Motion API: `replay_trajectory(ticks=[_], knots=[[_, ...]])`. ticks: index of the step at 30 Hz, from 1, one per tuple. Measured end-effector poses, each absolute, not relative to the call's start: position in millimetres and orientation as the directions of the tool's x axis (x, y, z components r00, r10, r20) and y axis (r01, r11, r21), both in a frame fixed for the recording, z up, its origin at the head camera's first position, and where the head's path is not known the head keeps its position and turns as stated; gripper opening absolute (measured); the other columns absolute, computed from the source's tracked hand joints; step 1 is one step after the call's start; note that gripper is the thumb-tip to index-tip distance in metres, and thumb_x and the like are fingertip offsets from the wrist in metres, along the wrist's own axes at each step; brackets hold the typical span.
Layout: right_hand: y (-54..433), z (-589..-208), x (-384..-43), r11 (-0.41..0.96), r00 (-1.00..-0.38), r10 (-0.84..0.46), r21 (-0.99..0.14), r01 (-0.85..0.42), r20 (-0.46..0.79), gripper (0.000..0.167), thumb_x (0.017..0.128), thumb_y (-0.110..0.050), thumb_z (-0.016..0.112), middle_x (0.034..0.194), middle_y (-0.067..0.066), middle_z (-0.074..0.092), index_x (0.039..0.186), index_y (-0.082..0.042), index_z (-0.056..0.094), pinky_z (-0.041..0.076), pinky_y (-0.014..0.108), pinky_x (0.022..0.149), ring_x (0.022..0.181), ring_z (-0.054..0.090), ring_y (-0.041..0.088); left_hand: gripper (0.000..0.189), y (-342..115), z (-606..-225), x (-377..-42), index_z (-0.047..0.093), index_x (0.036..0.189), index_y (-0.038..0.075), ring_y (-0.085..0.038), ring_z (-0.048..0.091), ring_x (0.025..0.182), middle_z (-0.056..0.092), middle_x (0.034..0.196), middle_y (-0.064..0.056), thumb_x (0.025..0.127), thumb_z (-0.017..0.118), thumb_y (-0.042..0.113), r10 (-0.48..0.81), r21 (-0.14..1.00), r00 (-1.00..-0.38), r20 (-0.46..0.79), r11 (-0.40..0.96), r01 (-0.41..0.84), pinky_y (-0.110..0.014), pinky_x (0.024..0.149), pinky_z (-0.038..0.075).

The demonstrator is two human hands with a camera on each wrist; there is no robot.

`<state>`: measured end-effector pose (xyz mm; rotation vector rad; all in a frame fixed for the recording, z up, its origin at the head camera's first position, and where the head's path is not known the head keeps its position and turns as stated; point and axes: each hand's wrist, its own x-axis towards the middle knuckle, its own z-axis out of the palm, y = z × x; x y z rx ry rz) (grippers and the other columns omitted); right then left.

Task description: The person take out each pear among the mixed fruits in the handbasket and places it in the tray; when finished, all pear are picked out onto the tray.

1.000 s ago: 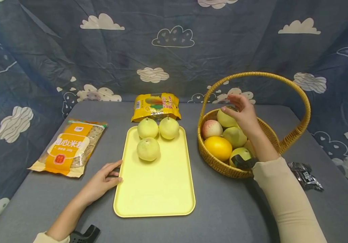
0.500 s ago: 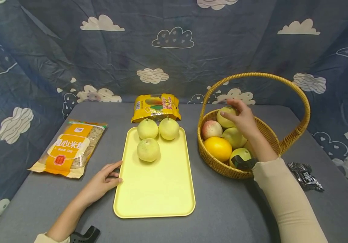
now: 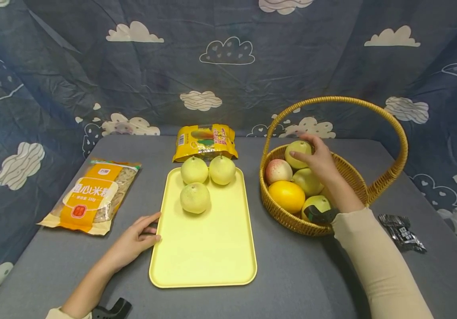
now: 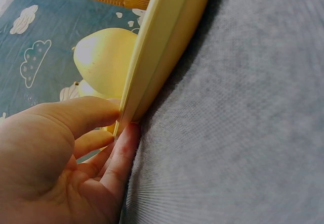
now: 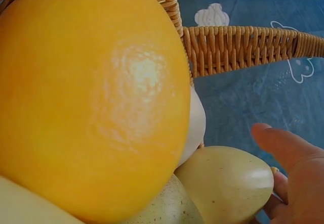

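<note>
My left hand (image 3: pixel 132 241) touches the left rim of the yellow tray (image 3: pixel 204 261) with thumb and fingertips. In the left wrist view, the thumb (image 4: pixel 96 114) meets the rim, with a fingertip low beside it. Three pale green, round pears (image 3: pixel 194 197) sit at the tray's far end. Over the wicker basket (image 3: pixel 280 217), my right hand (image 3: pixel 326 164) reaches round the uppermost pear (image 3: pixel 297 154). A gap shows between thumb and pear (image 5: pixel 228 183) in the right wrist view; the fingers are partly hidden behind it.
Beside that pear lie a reddish peach (image 3: pixel 278 171), an orange-yellow fruit (image 3: pixel 287 196) and more green fruit. The basket's tall handle (image 3: pixel 341 99) arches over the right hand. An orange food bag (image 3: pixel 90 195), yellow packet (image 3: pixel 204 141) and small black packets (image 3: pixel 404 235) lie around.
My right hand has come down from above the uppermost pear, so its fingers and thumb are now beside it. The left hand, tray and fruit have kept their places.
</note>
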<state>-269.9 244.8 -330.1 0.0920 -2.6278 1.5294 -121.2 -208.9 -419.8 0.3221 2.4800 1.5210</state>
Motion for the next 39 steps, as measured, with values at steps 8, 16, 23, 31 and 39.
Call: replay_trajectory(ticks=[8, 16, 23, 31, 39], knots=[[246, -331, -270, 0.490, -0.999, -0.001, -0.870, -0.047, 0.053, 0.064, 0.086, -0.021, 0.062, 0.144, 0.010, 0.022, 0.138, -0.008, 0.028, 0.037, 0.041, 0.091, 0.113, 0.039, 0.031, 0.062, -209, -421, -121, 0.033, 0.139, 0.004, -0.026, 0.047, 0.102, 0.037, 0.129, -0.017, 0.085, 0.063, 0.013, 0.286, 0.897, -0.956, -0.063, 0.436, 0.072, -0.027, 0.080, 0.045], [247, -334, -272, 0.509, -1.000, -0.011, -0.861, -0.008, 0.003, 0.070, 0.086, -0.020, 0.063, 0.146, 0.011, 0.017, 0.142, -0.013, 0.023, 0.034, 0.046, 0.092, 0.116, 0.036, 0.035, 0.062, -209, -423, -121, 0.033, 0.139, 0.003, -0.026, 0.047, 0.102, 0.037, 0.129, -0.017, 0.085, 0.063, 0.013, 0.285, 0.897, -0.956, -0.062, 0.435, 0.071, -0.026, 0.080, 0.045], [248, -335, -273, 0.547, -1.000, -0.013, -0.837, -0.001, -0.008, 0.073, 0.085, -0.021, 0.064, 0.145, 0.014, 0.018, 0.143, -0.015, 0.021, 0.035, 0.049, 0.090, 0.116, 0.036, 0.037, 0.063, -209, -422, -120, 0.032, 0.139, 0.004, -0.027, 0.047, 0.103, 0.036, 0.130, -0.018, 0.085, 0.063, 0.014, 0.288, 0.898, -0.955, -0.073, 0.436, 0.063, -0.027, 0.080, 0.045], [248, -322, -265, 0.516, -0.999, 0.035, -0.857, -0.008, 0.030, 0.075, 0.082, -0.028, 0.067, 0.140, 0.015, 0.027, 0.142, -0.018, 0.025, 0.036, 0.046, 0.090, 0.114, 0.038, 0.034, 0.062, -210, -421, -122, 0.032, 0.139, 0.004, -0.027, 0.047, 0.102, 0.036, 0.130, -0.018, 0.086, 0.062, 0.013, 0.294, 0.898, -0.954, -0.060, 0.434, 0.077, -0.027, 0.079, 0.045], [245, -300, -247, 0.516, -0.998, -0.008, -0.855, -0.058, 0.063, 0.075, 0.078, -0.038, 0.068, 0.140, 0.011, 0.026, 0.141, -0.024, 0.029, 0.039, 0.043, 0.084, 0.111, 0.039, 0.030, 0.062, -209, -421, -123, 0.032, 0.139, 0.004, -0.027, 0.047, 0.102, 0.036, 0.130, -0.017, 0.086, 0.062, 0.012, 0.297, 0.900, -0.953, -0.055, 0.428, 0.081, -0.026, 0.078, 0.046]])
